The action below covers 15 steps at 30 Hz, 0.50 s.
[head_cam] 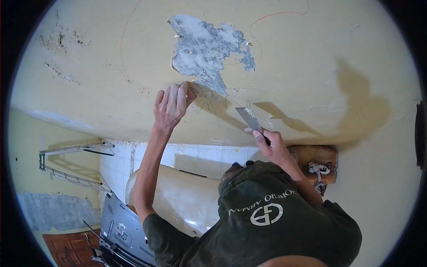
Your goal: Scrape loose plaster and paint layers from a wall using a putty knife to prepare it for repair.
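Before me is a yellowish painted wall (300,60) with an irregular patch of bare grey plaster (203,46), ragged along its paint edges. My left hand (170,106) touches the wall at the lower left end of this patch, fingers bent and close together. Whether a flake of paint is pinched under the fingertips is hidden. Lower and to the right, my right hand (272,147) grips a putty knife (249,118) by its dark handle. Its metal blade points up and left, carries whitish residue, and appears slightly off the wall.
A folding ladder (75,178) leans at the left, near the back of a flat-screen television (123,230) and a brown wooden door (71,248). Below are white floor tiles (208,158), a large beige-covered piece (180,193) and brown furniture (312,153) bearing crumpled material.
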Motion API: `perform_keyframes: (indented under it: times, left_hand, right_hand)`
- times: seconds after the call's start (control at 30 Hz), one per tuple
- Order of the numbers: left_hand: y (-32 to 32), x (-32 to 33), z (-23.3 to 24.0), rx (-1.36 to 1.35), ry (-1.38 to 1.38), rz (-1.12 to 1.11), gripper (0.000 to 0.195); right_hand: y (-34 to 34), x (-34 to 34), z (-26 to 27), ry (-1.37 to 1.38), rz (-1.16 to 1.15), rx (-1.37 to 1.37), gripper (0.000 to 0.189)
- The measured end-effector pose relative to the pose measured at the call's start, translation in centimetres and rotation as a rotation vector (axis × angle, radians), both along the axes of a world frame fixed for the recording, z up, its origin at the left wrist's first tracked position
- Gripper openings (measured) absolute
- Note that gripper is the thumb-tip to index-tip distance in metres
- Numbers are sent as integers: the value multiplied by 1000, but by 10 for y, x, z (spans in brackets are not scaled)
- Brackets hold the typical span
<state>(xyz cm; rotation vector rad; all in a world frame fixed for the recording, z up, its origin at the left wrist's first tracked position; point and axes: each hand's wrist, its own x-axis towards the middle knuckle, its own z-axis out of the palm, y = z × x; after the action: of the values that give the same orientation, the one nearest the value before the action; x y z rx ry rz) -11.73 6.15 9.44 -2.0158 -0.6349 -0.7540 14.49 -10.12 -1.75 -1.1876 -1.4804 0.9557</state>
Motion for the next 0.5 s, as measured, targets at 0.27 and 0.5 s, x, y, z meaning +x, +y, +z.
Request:
perform_keyframes:
  times: [0.27, 0.5]
  left_hand:
    - [0, -7, 0, -113, -144, -148, 28]
    - [-9, -4, 8, -116, -30, -102, 26]
  right_hand:
    - [-9, 13, -22, 74, -70, -105, 30]
    - [-4, 15, -26, 101, -55, -104, 30]
